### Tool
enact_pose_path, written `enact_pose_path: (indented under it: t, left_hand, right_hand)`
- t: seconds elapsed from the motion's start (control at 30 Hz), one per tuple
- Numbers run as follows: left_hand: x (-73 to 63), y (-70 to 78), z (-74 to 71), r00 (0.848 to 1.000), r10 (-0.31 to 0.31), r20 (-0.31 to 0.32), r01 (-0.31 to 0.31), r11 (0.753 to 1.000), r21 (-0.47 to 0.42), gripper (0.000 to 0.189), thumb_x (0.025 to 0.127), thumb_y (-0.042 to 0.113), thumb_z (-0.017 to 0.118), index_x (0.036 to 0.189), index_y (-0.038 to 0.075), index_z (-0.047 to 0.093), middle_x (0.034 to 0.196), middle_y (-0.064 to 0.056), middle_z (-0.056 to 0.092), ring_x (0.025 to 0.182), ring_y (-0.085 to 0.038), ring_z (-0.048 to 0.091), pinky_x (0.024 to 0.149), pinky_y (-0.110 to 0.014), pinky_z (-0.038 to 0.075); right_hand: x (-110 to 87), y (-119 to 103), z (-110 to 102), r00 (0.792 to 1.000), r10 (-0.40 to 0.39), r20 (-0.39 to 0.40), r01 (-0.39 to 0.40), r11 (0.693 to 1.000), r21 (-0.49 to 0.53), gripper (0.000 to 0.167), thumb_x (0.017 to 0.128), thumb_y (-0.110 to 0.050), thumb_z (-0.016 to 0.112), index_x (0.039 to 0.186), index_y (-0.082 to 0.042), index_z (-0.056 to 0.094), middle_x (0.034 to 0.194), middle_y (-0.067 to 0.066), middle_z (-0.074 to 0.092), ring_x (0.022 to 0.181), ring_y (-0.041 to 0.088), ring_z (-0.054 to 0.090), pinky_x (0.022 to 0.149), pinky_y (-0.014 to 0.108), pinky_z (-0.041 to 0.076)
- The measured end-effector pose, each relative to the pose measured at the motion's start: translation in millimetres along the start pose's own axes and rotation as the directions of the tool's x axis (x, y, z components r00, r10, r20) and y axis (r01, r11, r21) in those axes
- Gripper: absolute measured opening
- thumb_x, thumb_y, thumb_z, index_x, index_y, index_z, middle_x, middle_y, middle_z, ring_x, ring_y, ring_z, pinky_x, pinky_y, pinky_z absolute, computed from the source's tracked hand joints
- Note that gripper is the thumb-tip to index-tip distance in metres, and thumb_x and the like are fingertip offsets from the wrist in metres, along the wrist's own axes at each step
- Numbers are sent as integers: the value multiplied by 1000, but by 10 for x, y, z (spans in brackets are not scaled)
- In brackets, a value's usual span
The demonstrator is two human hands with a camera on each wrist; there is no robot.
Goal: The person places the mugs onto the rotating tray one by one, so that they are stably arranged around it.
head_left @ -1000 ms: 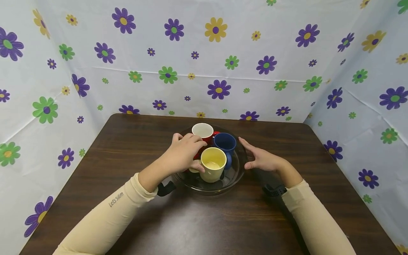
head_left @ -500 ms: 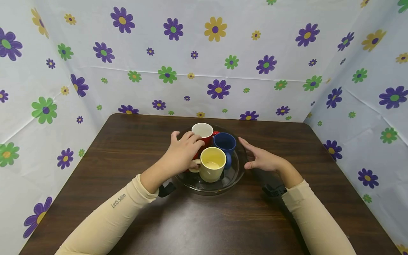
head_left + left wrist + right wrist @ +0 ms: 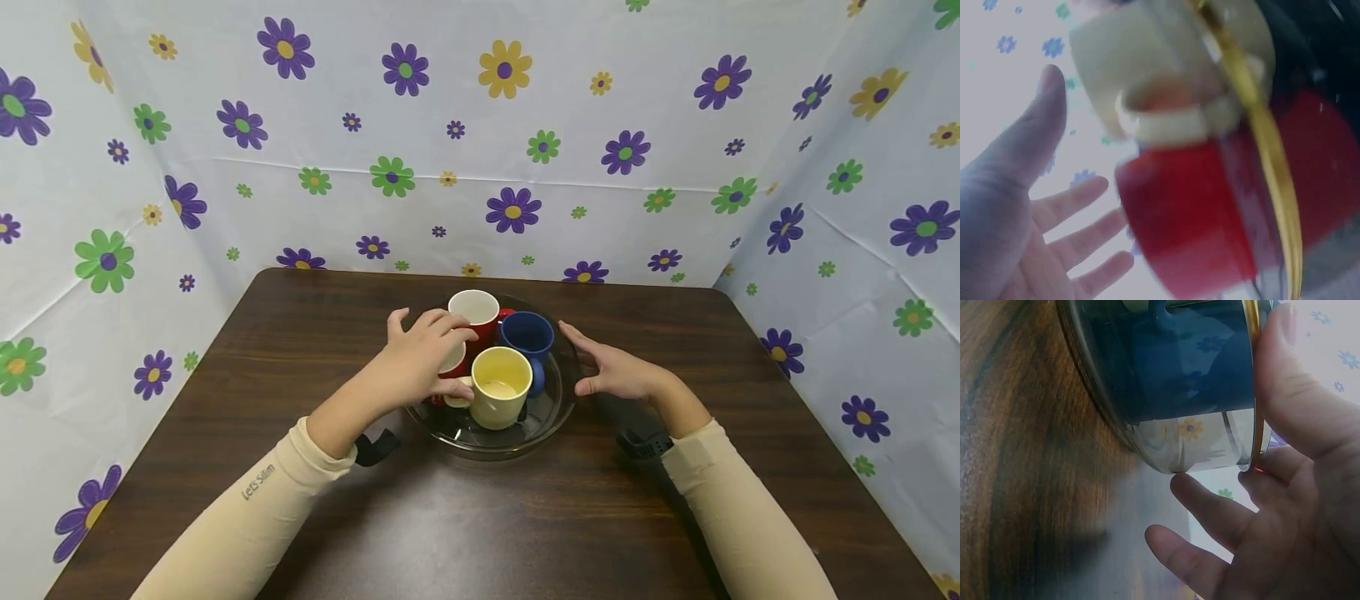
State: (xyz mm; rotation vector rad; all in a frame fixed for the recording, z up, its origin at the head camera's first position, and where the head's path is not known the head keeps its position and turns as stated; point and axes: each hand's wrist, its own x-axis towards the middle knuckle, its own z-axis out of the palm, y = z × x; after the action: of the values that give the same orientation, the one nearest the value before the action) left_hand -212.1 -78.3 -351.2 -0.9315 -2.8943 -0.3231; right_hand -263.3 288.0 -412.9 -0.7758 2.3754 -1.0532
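A clear glass bowl (image 3: 491, 453) on the table holds a cream mug (image 3: 497, 410) at the front, a blue mug (image 3: 527, 335) at the right and a red mug (image 3: 483, 329) with a white inside at the back. A second red mug (image 3: 454, 363) shows partly beneath my left hand (image 3: 415, 358). That hand spreads its fingers over the bowl's left side, thumb near the cream mug's handle (image 3: 1169, 125), with nothing gripped. Around the bowl's right side, my right hand (image 3: 622, 375) keeps its fingers loosely spread, fingertips (image 3: 1179, 482) right at the glass and thumb at the rim.
The bowl stands toward the back of a dark wooden table (image 3: 465, 533). A white flowered cloth (image 3: 450, 208) hangs behind the table and along both sides. Each wrist carries a black strap (image 3: 647, 445).
My left hand has shifted left, its thumb first drawing off the cream mug's side, and more of the second red mug now shows. The right hand and the mugs stay put.
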Motion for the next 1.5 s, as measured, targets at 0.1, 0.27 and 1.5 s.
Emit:
enact_pose_path:
  t: [0.1,0.27,1.5]
  left_hand:
    - [-49,-141,-103,1000,-20,-13,19,998,-59,76,77,56,83,138,17,60,146,-7,54,138,-29,40,107,-74,16]
    - [-103,-490,-248,991,-132,38,137,964,-228,94,72,41,90,149,11,45,148,-10,53,136,-35,43,103,-71,19]
    - [-369,-653,141,956,-175,236,229,947,-225,117,73,49,88,156,-7,26,157,-24,39,145,-44,31,100,-73,32]
  right_hand:
    - [6,5,-2,1000,-4,0,4,1000,-9,109,86,-50,75,165,-22,5,171,9,1,153,43,7,116,70,15]
    - [16,-12,-13,1000,-3,3,3,1000,-1,106,87,-46,75,165,-22,7,171,6,1,153,42,11,116,69,16]
    - [61,-75,-62,998,55,-39,-57,996,-63,80,97,-6,66,162,-8,20,166,21,19,147,44,30,113,55,33]
